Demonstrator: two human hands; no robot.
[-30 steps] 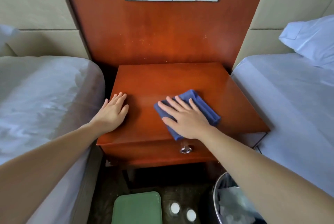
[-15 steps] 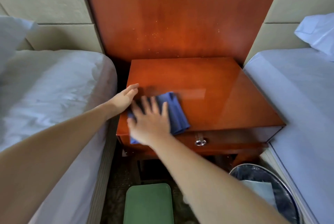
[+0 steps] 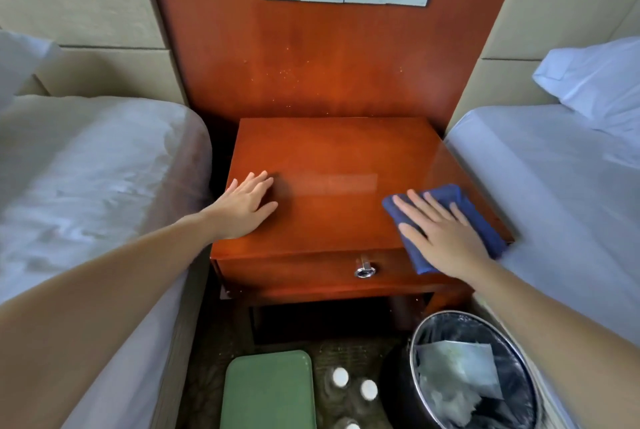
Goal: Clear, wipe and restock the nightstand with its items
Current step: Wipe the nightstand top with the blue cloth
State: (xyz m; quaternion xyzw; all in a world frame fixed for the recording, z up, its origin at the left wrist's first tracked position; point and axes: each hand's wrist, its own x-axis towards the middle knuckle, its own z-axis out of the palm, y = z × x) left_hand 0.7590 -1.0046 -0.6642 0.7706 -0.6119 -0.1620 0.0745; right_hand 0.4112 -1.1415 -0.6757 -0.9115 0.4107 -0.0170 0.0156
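Right hand point(image 3: 446, 238) has its fingers spread flat on the folded blue cloth point(image 3: 485, 231) at the lower-right corner of the glossy red-brown wooden nightstand point(image 3: 332, 151) surface, pressing to wipe, while the left hand point(image 3: 242, 207) lies flat centre-left, gripping nothing, probably bracing.

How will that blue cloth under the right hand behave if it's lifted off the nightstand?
Probably floppy: the blue cloth is folded fabric pressed flat under the right hand, so it would likely droop and unfold. One corner overhangs the front edge of the nightstand, and the top looks glossy, so a push may slide it easily.
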